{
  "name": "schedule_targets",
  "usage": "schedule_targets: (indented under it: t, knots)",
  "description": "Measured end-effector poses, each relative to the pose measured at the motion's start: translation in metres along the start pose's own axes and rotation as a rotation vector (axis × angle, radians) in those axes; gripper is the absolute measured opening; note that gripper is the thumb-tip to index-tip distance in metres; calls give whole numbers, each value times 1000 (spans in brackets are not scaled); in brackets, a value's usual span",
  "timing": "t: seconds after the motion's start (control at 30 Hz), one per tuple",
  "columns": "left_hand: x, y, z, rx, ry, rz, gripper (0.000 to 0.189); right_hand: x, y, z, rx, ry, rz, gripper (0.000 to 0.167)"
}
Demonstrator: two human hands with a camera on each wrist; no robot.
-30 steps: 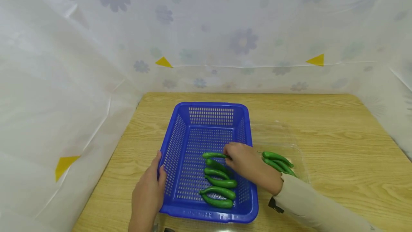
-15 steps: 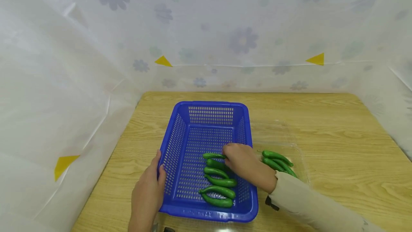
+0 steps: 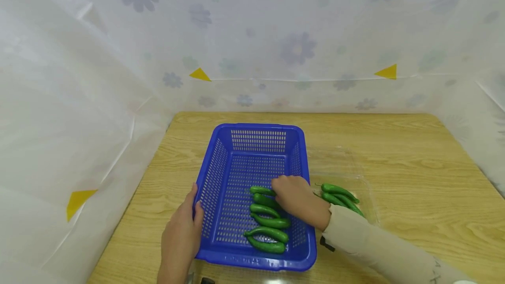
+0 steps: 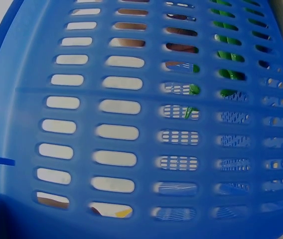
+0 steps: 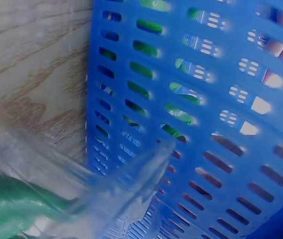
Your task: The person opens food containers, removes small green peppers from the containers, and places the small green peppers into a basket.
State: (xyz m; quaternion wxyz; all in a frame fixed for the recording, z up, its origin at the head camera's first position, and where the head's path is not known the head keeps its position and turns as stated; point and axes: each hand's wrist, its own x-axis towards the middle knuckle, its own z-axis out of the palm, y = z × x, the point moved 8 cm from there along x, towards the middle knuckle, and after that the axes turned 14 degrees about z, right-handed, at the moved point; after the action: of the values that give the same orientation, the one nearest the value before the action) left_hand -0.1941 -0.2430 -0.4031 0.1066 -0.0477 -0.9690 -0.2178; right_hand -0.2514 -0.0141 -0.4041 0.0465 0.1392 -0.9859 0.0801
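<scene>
A blue plastic basket [image 3: 256, 263] with slotted walls stands on the table. My left hand [image 3: 182, 231] grips its left rim; in the left wrist view the basket's outer wall [image 4: 151, 94] fills the picture. Several green chili peppers [image 3: 268, 247] lie crosswise in the basket's near right part, one behind another. Reaching over the right rim, my right hand [image 3: 295, 196] has its fingers curled at the right end of the farthest pepper [image 3: 261, 190] and pinches it; the fingertips are hidden behind the hand.
Right of the basket, a clear plastic container [image 3: 368, 187] holds several more green chili peppers [image 3: 340, 192], partly behind my right sleeve. White flowered sheeting [image 3: 256, 34] encloses the wooden table [image 3: 414, 165] at the back and sides.
My right hand has shifted slightly left, and its forearm has swung left too. The farthest pepper has moved a little to the right. The left hand and basket stay put.
</scene>
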Motion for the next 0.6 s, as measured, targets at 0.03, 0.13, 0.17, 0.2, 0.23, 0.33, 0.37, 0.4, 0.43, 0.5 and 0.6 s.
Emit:
schedule_targets:
  t: [0.03, 0.13, 0.17, 0.2, 0.23, 0.33, 0.37, 0.4, 0.43, 0.5, 0.6]
  knots:
    - [0, 0, 0, 1, 2, 0, 48, 0, 0, 1, -6, -7, 3, 23]
    - [0, 0, 0, 3, 5, 3, 47, 1, 0, 3, -26, -26, 10, 23]
    - [0, 0, 0, 3, 5, 4, 47, 2, 0, 3, -26, -30, 12, 24]
    - [1, 0, 0, 4, 5, 5, 47, 2, 0, 4, -28, -33, 11, 24]
    - [1, 0, 0, 3, 4, 5, 47, 1, -1, 4, -28, -30, 6, 24]
    - [0, 0, 0, 1, -4, 3, 48, -1, -3, 1, -34, -18, -15, 24]
    - [0, 0, 0, 1, -6, 2, 48, -2, -4, 1, -36, -14, -22, 25]
    - [0, 0, 0, 3, -9, 0, 48, -2, -5, 1, -47, -9, -31, 25]
    - [0, 0, 0, 4, -11, 0, 48, -3, -5, 1, -52, -9, -34, 25]
    - [0, 0, -1, 5, -12, 0, 48, -4, -7, 2, -67, -14, -40, 26]
    - [0, 0, 0, 7, -14, 3, 48, -4, -8, 7, -98, -36, -38, 30]
